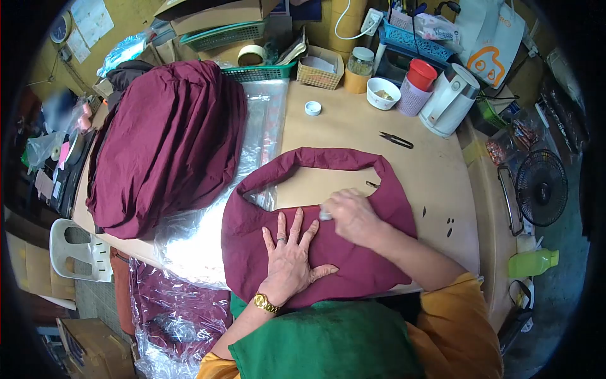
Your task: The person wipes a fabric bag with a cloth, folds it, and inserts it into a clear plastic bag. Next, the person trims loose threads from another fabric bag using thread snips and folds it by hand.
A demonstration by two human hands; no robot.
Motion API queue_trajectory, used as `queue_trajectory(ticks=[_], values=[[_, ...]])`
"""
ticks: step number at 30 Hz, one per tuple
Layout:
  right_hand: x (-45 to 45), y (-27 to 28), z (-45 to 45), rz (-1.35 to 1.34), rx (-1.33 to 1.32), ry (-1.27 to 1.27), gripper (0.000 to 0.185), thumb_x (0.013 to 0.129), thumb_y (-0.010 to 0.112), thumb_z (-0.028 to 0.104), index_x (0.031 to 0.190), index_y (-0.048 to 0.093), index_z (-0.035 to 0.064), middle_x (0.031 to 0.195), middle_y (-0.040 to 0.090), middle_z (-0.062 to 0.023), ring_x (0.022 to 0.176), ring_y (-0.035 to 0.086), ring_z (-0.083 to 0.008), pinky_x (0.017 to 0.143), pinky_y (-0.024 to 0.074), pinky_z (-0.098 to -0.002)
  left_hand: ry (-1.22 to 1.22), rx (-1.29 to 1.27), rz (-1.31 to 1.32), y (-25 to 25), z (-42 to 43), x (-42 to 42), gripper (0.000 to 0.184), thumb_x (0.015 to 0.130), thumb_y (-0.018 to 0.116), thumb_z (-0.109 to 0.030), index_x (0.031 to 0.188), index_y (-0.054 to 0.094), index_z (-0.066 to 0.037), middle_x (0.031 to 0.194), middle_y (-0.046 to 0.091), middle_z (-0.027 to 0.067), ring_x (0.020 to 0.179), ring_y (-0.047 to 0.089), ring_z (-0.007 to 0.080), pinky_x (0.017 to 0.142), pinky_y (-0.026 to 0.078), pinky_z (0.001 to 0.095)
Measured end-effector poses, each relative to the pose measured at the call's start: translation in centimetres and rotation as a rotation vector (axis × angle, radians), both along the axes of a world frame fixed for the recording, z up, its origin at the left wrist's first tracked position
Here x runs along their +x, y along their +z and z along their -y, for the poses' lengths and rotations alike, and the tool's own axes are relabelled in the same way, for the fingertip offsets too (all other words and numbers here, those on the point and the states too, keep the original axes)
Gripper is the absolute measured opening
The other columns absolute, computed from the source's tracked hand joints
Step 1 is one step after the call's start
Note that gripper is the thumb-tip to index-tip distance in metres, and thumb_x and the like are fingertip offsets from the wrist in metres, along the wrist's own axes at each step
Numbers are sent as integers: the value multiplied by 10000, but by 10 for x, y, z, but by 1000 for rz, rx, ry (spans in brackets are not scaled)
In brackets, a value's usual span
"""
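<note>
A maroon fabric shoulder bag [372, 265] lies flat at the table's front edge, its wide strap looped away from me. My left hand [291, 259] rests palm down on the bag with the fingers spread. Near the bag's upper edge, my right hand [351, 216] is closed over a small whitish thing [325, 213], partly hidden by the fingers and slightly blurred. A dark zipper pull [372, 184] shows at the right end of the opening. Green cloth [322, 344] covers my lap and front.
A tall pile of maroon fabric bags [167, 151] stands at the left, beside clear plastic sheeting [196, 237]. Black thread snips [396, 140] lie at the right, near a white kettle [449, 101]. A white lid [312, 108], bowl [383, 93] and baskets [320, 68] stand at the back.
</note>
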State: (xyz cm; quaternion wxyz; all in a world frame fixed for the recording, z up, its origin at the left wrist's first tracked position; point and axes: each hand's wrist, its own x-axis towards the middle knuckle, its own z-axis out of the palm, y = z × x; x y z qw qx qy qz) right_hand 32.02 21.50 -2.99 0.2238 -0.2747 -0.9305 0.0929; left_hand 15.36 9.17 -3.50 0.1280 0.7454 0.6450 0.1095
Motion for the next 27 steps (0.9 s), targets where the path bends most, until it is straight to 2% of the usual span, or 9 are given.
queue_trajectory(ticks=[2,4,5,10,16,18,20,23,27], values=[[27,7,-2,125,23,-87,104,712,629,15,813,617,33,831,595,-129,850,585,-316,797,452,-445,-5,28,13,5,1,0,1050,654,648,-783,1449,451,-126,1596,219,164,1460,176,447,1100,127,717],[30,11,6,176,62,-106,75,744,618,26,818,607,27,833,593,-126,851,585,-311,797,459,-425,2,-10,7,23,-7,1,970,684,736,-659,1424,463,-95,1551,288,166,1352,370,443,1047,312,654],[27,6,10,109,103,-108,47,757,614,37,802,603,26,830,591,-120,857,582,-311,806,461,-416,0,-9,10,25,-14,3,970,684,736,-659,1424,463,-95,1551,288,166,1352,370,443,1047,312,654],[37,-3,9,-65,83,-98,20,785,597,-6,794,591,11,816,585,-106,833,591,-324,794,487,-398,49,-6,285,24,-43,5,706,802,769,-311,1375,481,-15,1274,458,251,1061,551,421,918,490,428],[44,23,-15,-620,-971,-256,146,844,567,-81,959,647,-40,903,670,-104,801,669,-232,735,537,-337,-173,139,171,3,13,12,664,848,716,-243,1340,461,121,1279,464,270,1163,493,404,1029,433,417],[22,22,-8,-520,-1019,-245,119,875,587,-57,949,671,-15,927,658,-84,829,666,-192,745,540,-309,-171,153,112,0,15,13,681,856,705,-267,1356,449,118,1324,459,262,1198,475,399,1059,411,412],[-1,8,2,-120,-190,85,212,730,607,-60,929,660,-8,907,649,-115,901,618,-275,806,526,-370,-156,141,145,0,15,12,686,858,701,-278,1361,447,112,1331,460,254,1194,480,398,1059,410,417],[-14,-18,12,-194,-225,140,68,725,597,6,784,600,38,857,541,-115,876,565,-314,796,476,-423,-122,90,219,1,15,11,686,861,695,-292,1369,449,99,1349,462,241,1194,486,397,1064,404,429],[20,-10,4,-60,-87,92,83,726,594,-4,785,613,51,857,564,-107,871,573,-305,796,453,-418,-113,131,178,0,17,10,664,866,687,-293,1375,461,70,1359,468,233,1200,491,401,1073,395,448]])
